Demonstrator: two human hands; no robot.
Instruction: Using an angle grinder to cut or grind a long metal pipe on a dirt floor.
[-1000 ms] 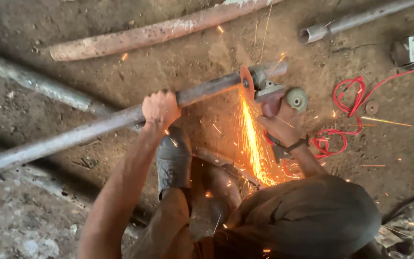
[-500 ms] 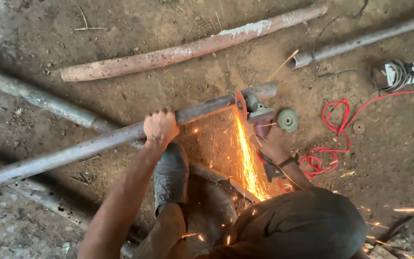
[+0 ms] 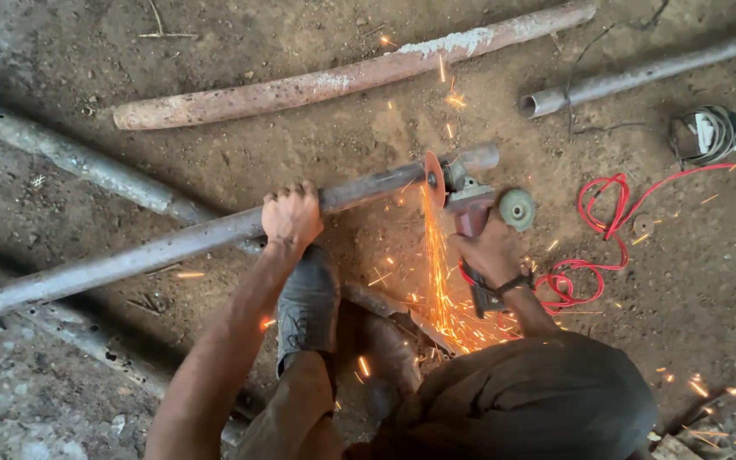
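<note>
The left hand (image 3: 291,217) grips the long grey metal pipe (image 3: 172,247); the right hand (image 3: 491,251) holds the grinder (image 3: 462,200), cutting (sparks fly), pipe not yet apart.

Dirt floor (image 3: 317,145) with a rusty, cement-streaked pipe (image 3: 351,78) lying across the top, a grey tube (image 3: 641,72) at upper right, a coiled cable bundle (image 3: 717,132) near it, another grey pipe (image 3: 78,162) at left, scattered twigs (image 3: 159,25).
</note>
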